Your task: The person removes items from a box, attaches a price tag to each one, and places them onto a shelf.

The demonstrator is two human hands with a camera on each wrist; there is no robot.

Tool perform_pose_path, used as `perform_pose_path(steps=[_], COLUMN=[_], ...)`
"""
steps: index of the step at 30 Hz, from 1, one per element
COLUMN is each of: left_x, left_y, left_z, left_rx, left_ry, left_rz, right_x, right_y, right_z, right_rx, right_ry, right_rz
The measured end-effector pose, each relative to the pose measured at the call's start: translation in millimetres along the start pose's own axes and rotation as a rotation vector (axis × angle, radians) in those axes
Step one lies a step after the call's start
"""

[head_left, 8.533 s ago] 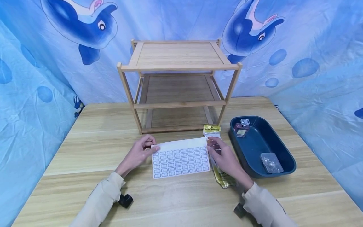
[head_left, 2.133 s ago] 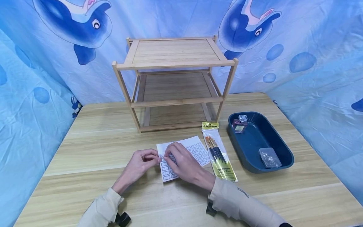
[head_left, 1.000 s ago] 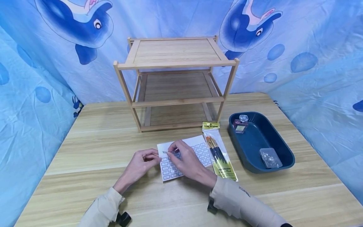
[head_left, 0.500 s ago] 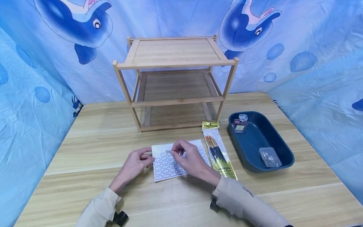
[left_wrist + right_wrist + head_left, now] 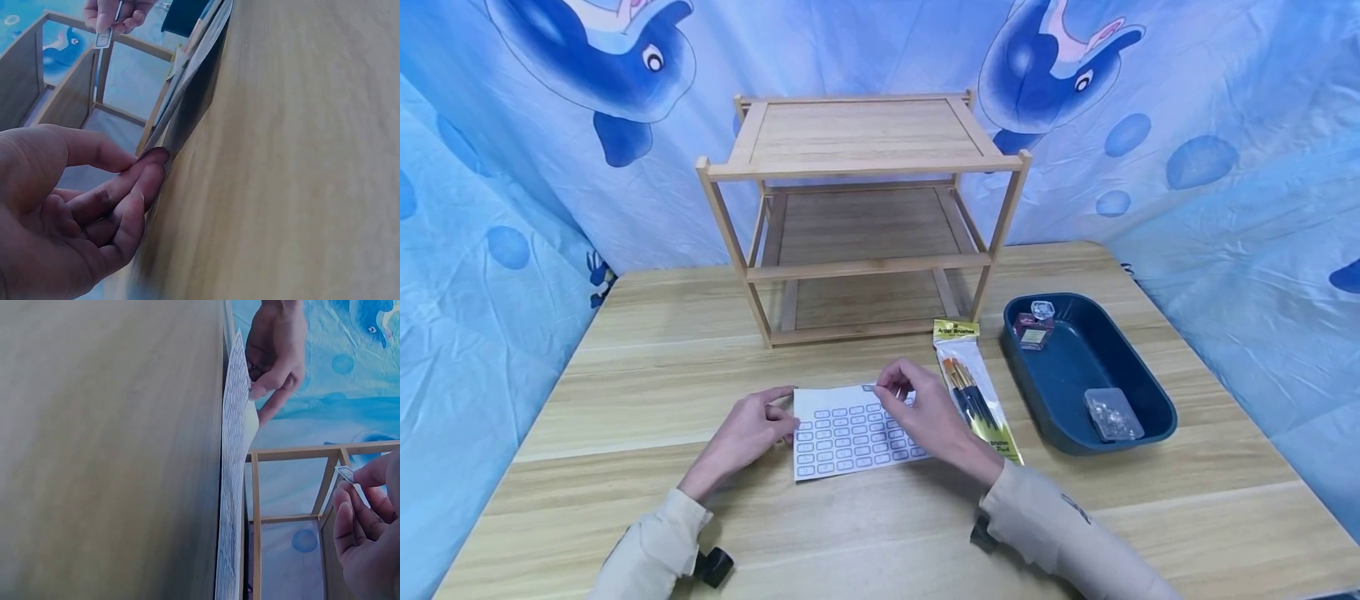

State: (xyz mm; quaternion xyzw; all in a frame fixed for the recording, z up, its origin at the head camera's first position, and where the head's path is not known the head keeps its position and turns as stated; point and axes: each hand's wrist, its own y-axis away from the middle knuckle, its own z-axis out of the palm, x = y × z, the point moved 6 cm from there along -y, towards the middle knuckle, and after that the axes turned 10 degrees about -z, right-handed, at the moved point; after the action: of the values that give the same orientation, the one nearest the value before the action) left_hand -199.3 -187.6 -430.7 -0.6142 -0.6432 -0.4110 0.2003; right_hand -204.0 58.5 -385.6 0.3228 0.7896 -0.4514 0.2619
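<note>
Evidently a small label (image 5: 869, 387) is being handled: one end of it is pinched between the thumb and fingers of the right hand (image 5: 928, 412), and its free end juts out over the upper part of the sheet (image 5: 850, 437). The sheet's left edge is gripped by the fingers of the left hand (image 5: 748, 429), and that edge is raised slightly off the surface (image 5: 865, 542).

For good results, the label should be pinched by its very end, since its back is probably sticky and could cling to skin or fold over. It is best kept flat and clear of the sheet, while the sheet is held steady with a light grip so that no crease is made.

The sheet is thin, matte white paper, printed with rows of rounded, bordered oblongs; a blank spot is left at the grid's upper left corner. Glossy, crinkled plastic is seen on the flat brush pack (image 5: 973, 392). The basin (image 5: 1078, 367) is smooth, dark blue and round-cornered; a faceted bottle (image 5: 1033, 331) and a clear, square-edged box (image 5: 1112, 415) are held in it. Behind, the rack (image 5: 872, 271) is built of pale, grained wood.
</note>
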Motion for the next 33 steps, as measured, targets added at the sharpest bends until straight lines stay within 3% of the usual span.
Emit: perform_pose_path(steps=[4,11,20,27,33], left_x=[1.9,6.1,8.8,10.0,7.1], left_y=[0.3,1.0,-0.2,1.3,1.5], left_z=[-1.2,-1.6,-1.4,-2.4,-0.2], left_rx=[0.003,0.005,0.052,0.1,0.115], left_ry=[-0.01,-0.021,-0.121,-0.206,-0.199], left_rz=[0.012,0.086,0.141,0.14,0.118], right_x=[0.6,2.8,10.1,15.1,19.6], right_y=[1.7,5.0,9.8,14.7,19.1], right_z=[-5.5,-15.5,-29.4,-41.6,-47.7], right_rx=[0.012,0.031,0.05,0.094,0.116], right_ry=[0.027,0.042,0.084,0.07,0.068], right_rz=[-0.001,0.009,0.051,0.05,0.059])
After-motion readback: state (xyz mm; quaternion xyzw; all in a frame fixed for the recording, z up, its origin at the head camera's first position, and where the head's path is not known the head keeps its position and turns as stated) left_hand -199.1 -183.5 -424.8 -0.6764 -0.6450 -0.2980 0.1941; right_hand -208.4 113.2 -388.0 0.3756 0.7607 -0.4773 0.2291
